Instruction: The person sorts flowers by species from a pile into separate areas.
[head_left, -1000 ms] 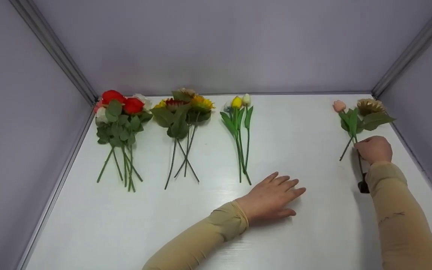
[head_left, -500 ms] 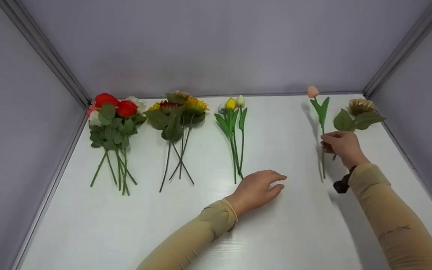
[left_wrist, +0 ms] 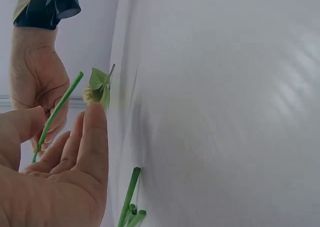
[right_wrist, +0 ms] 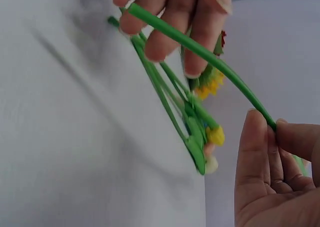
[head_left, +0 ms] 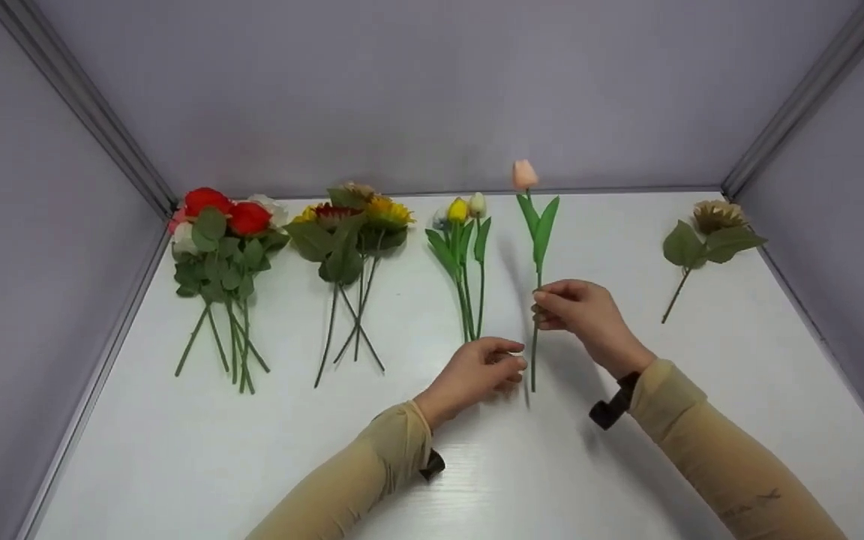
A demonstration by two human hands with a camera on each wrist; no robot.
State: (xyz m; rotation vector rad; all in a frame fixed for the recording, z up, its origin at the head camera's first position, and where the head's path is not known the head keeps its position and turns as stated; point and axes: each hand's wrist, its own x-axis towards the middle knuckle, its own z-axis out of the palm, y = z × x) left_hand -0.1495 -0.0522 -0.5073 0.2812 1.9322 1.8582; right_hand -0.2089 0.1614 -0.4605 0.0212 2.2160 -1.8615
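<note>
In the head view my right hand (head_left: pixel 588 321) pinches the green stem of a pink tulip (head_left: pixel 544 231) between thumb and fingers, its bloom up and leaves spread. The lower stem hangs beside my left hand (head_left: pixel 471 376), whose fingers are loosely bent with nothing in them. From the left wrist, the left fingers (left_wrist: pixel 95 142) reach toward the stem (left_wrist: pixel 60 107), thumb apart. Just left of the pink tulip lie several tulips (head_left: pixel 458 247), yellow, white and bluish; the left hand covers their stem ends in the head view.
Red and white roses (head_left: pixel 226 247) lie in a bunch at the far left of the white table (head_left: pixel 597 480). Sunflower-like blooms (head_left: pixel 353 232) lie beside them. One beige flower (head_left: pixel 713 232) rests at the right. Grey walls (head_left: pixel 432 90) enclose the back and sides.
My right hand has lifted the pink tulip from beside the beige flower and carried it left, next to the other tulips. My left hand has drawn left and its fingers have bent.
</note>
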